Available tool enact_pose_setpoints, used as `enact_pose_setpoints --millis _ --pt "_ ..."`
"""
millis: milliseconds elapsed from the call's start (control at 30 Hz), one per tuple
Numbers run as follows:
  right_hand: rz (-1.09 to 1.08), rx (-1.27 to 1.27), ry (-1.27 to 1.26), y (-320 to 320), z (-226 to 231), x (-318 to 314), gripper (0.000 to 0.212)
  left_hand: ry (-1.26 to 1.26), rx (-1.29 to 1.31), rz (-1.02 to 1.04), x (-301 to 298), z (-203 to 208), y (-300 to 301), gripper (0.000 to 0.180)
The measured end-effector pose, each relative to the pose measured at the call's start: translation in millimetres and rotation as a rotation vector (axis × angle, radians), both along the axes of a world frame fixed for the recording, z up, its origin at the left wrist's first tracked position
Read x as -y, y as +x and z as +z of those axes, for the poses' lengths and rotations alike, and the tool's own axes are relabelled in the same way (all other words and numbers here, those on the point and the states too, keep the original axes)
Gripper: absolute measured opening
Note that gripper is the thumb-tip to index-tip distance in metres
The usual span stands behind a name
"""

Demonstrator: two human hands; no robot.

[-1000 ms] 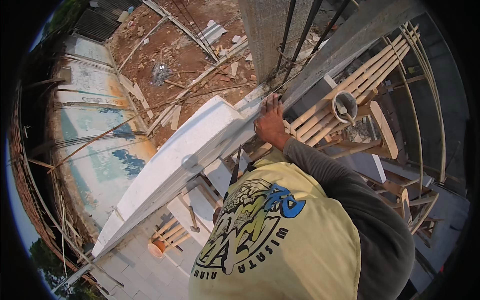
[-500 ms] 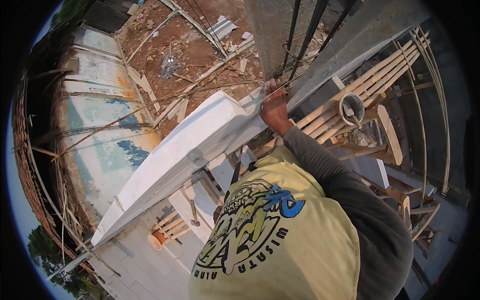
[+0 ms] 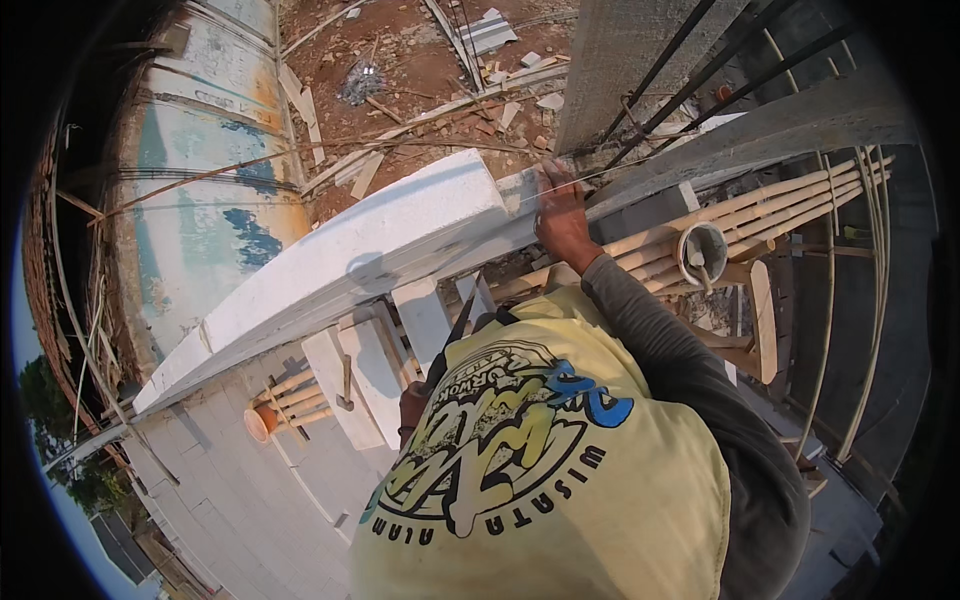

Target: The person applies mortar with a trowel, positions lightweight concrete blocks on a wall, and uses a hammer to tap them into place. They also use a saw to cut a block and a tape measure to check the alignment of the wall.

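Observation:
My right hand (image 3: 565, 218) reaches to the end of a white block wall (image 3: 370, 245). Its bent fingers are close together at the low step (image 3: 518, 190) between the top block and a grey concrete column (image 3: 610, 85). Whatever they grip there is hidden. A thin taut string (image 3: 615, 172) runs past the fingertips. Half hidden by my yellow shirt, my left hand (image 3: 412, 408) is closed low on the near side of the wall. Beside it a dark tapering blade-like piece (image 3: 461, 325) points up; the grip on it is not clear.
Bundled bamboo poles (image 3: 790, 205) lie at right, with a mortar-smeared bucket (image 3: 702, 252) on them. A hammer-like tool (image 3: 346, 382) rests on white blocks (image 3: 340, 390) left of my body. Dark steel bars (image 3: 690, 85) rise beside the column. Rubble ground (image 3: 420, 70) lies beyond the wall.
The view has shifted, so the column and bamboo sit farther right. My right hand stays at the step, its fingers shifted slightly. More of my left hand and the dark piece shows.

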State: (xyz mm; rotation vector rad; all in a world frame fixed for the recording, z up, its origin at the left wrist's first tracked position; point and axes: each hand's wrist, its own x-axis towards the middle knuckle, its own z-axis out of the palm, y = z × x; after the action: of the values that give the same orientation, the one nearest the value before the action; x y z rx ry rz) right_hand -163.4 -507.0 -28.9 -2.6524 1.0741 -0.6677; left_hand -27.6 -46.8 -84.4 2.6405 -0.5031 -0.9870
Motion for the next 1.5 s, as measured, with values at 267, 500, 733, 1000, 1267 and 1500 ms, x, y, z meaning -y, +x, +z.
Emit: enact_pose_setpoints --millis 267,500,733,1000,1267,1500 --pt "0.444 -0.078 0.295 -25.6 2.3 4.1 0.047 0.032 0.005 0.132 82.4 120.4 -38.3 0.038" --pt "0.240 -0.068 0.623 -70.0 -6.2 -42.9 0.015 -0.151 -0.102 0.248 42.2 130.7 -27.5 0.035" --pt "0.659 -0.238 0.552 -111.7 -159.9 -22.3 0.010 -0.355 -0.527 0.460 23.4 185.3 36.4 0.014" --pt "-0.501 0.667 2.319 -79.7 -88.4 -51.7 0.030 -0.483 -0.671 0.459 11.0 176.1 76.0 0.012" --pt "-0.236 1.202 2.127 -85.2 -48.0 -53.6 0.012 -0.590 -0.766 0.473 31.2 147.8 98.2 0.015" --pt "-0.235 1.361 1.879 -57.8 -41.8 -30.9 0.005 -0.576 -0.500 0.426 75.8 114.6 128.9 0.020"
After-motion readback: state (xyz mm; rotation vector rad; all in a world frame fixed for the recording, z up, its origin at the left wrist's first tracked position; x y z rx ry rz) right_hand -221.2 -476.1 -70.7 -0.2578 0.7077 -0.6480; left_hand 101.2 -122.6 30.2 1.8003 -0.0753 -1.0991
